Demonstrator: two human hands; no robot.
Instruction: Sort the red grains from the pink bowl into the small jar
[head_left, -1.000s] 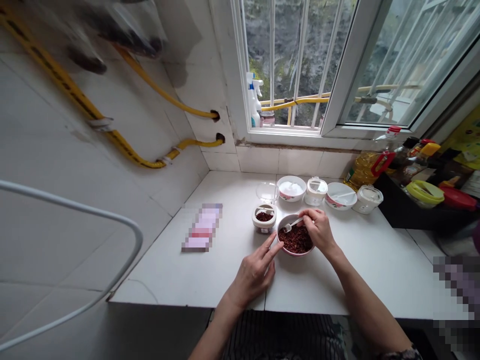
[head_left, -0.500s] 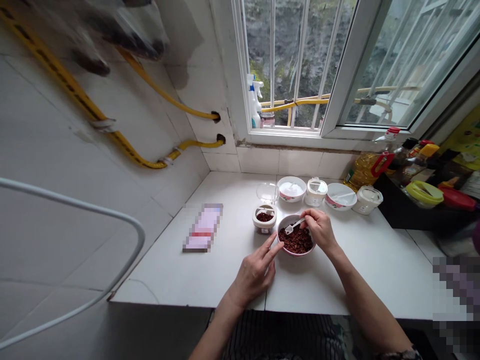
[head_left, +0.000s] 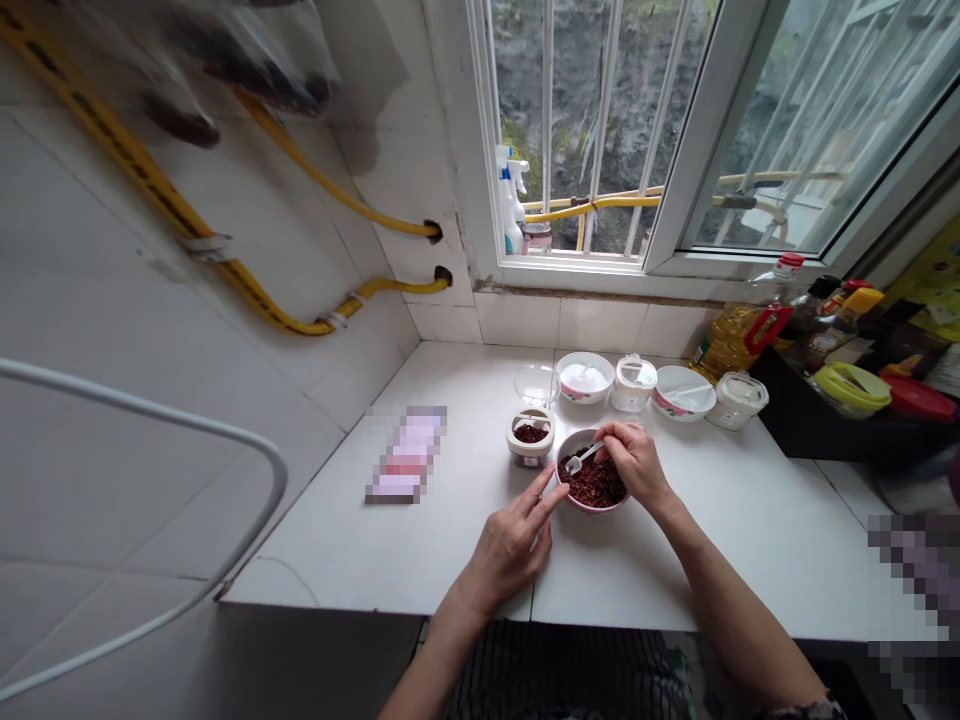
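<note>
A pink-rimmed bowl (head_left: 592, 506) holds dark red flakes (head_left: 598, 482) near the middle of the white counter. My right hand (head_left: 636, 462) is closed on the handle of a small white spoon (head_left: 574, 465), whose head rests at the flakes on the bowl's left side. My left hand (head_left: 516, 543) has its fingers apart, with fingertips touching the bowl's left rim. Just left of and behind the bowl stands a small jar (head_left: 531, 452) with its clear lid (head_left: 536, 382) flipped up and red flakes inside.
Behind stand a bowl of white powder (head_left: 584, 380), a lidded jar (head_left: 634, 384), another white bowl (head_left: 683, 393) and a second lidded jar (head_left: 738, 402). Bottles, including an oil bottle (head_left: 739, 325), are at the right. A blurred flat object (head_left: 407, 456) lies left.
My right hand and the spoon have moved slightly left over the flakes. My left hand stays at the bowl's rim.
</note>
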